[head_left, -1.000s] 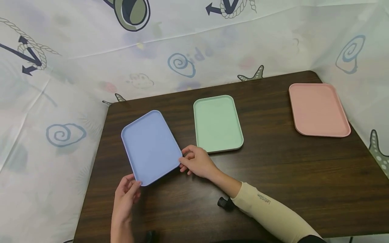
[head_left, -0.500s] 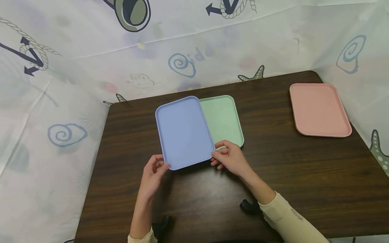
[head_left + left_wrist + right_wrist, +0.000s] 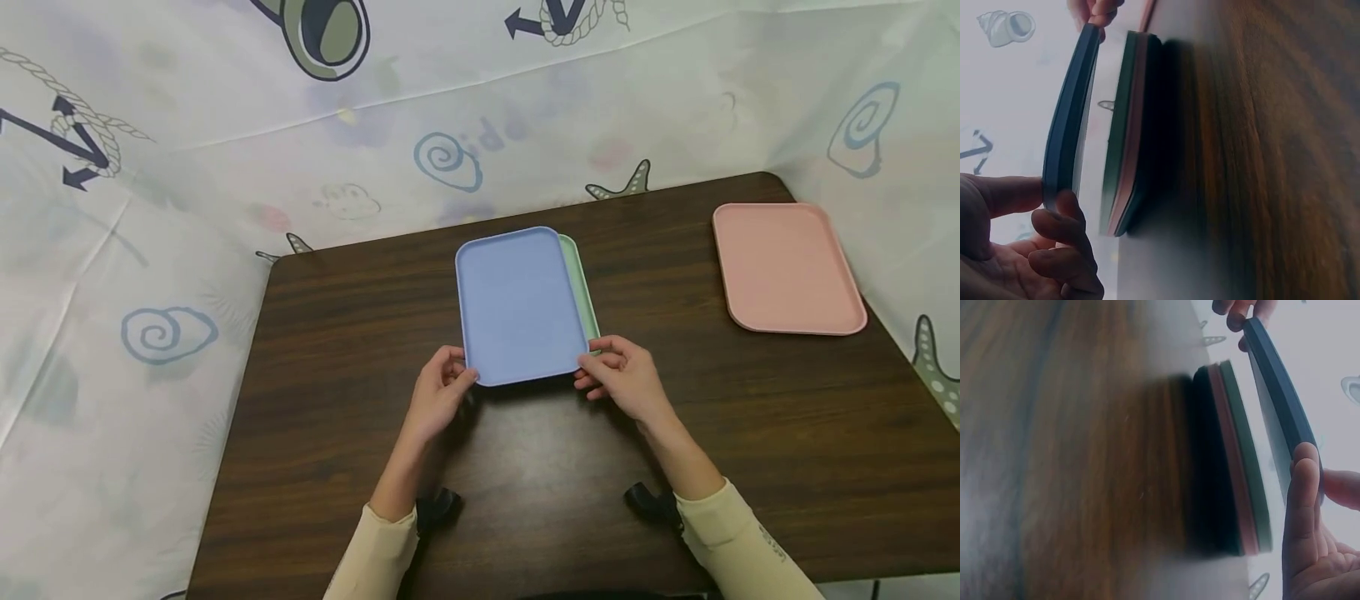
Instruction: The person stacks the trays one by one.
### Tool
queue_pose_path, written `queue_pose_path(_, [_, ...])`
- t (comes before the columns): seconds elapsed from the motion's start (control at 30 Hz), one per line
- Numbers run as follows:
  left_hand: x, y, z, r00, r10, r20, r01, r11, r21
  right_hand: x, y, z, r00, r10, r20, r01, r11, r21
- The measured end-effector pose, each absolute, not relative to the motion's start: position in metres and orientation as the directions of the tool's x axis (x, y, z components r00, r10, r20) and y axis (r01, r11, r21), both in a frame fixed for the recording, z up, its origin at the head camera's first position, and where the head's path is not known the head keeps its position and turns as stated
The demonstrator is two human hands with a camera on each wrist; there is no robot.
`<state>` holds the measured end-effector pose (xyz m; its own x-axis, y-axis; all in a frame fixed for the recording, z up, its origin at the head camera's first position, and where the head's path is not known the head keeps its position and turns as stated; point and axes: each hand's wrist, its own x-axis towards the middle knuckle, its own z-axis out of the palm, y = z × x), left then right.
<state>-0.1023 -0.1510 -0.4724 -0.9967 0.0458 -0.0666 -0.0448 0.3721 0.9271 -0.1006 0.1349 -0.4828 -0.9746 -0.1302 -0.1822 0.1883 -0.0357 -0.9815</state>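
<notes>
A blue rectangular tray (image 3: pixel 521 308) is held level by its two near corners. At the near left corner my left hand (image 3: pixel 438 392) pinches the rim, thumb on top and fingers beneath. My right hand (image 3: pixel 628 383) pinches the near right corner in the same way. Below the blue tray lies a green tray (image 3: pixel 582 287), with only its right strip showing from above. Both wrist views show a gap between the two trays. Under the green one, a pink tray (image 3: pixel 1130 137) and a dark layer form a stack on the table.
Another pink tray (image 3: pixel 787 267) lies at the far right of the dark wooden table (image 3: pixel 337 333). A white printed curtain (image 3: pixel 300 150) hangs along the back and sides. Black wrist cameras (image 3: pixel 651 504) sit under both forearms.
Both hands have carried the blue tray rightward from the table's left side, turning it straighter, until it covers most of the green tray. The pink tray at right has stayed put.
</notes>
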Motion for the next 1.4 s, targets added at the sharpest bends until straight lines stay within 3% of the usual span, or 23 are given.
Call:
queue_pose_path(0.4, [-0.114, -0.130, -0.486, -0.999, 0.000, 0.041, 0.031, 0.650, 0.759, -0.107, 0.145, -0.494, -0.982, -0.074, -0.175, 0.178, -0.040, -0.983])
queue_pose_path(1.4, [-0.118, -0.119, -0.491, -0.987, -0.019, 0.162, 0.086, 0.785, 0.614, -0.111, 0.139, -0.494, -0.993, 0.051, -0.107, 0.115, 0.181, -0.977])
